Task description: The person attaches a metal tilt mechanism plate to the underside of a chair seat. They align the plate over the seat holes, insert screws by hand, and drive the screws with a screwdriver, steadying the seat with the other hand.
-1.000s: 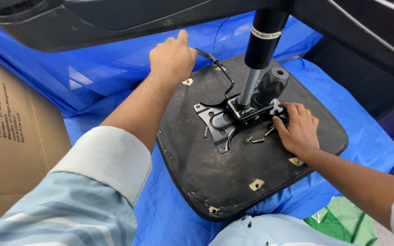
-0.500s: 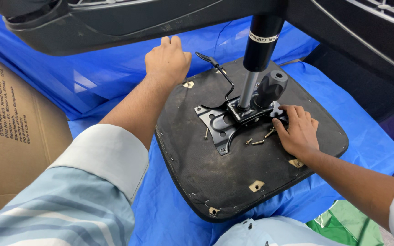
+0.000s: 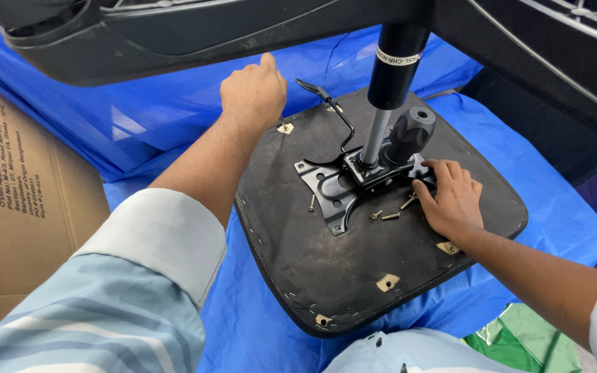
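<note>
On the blue tarp (image 3: 139, 124), an upturned black seat pan (image 3: 354, 276) lies flat w/ a metal mounting plate (image 3: 333, 190) at its centre. All spots below are relative to that plate. Left hand (image 3: 253, 90) sits up and to the left of it, at the pan's far edge, fingers curled loosely, palm down on the rim, gripping nothing clearly. Right hand (image 3: 454, 200) rests just right of the plate, fingers bent, tips touching its edge by the black knob (image 3: 409, 131); can't tell if it pinches anything. Loose screws (image 3: 385, 215) lie just below-right of the plate, near the right fingertips. A gas cylinder (image 3: 385, 90) rises from the plate's middle. A cardboard box (image 3: 15, 207) stands well off to the left.
</note>
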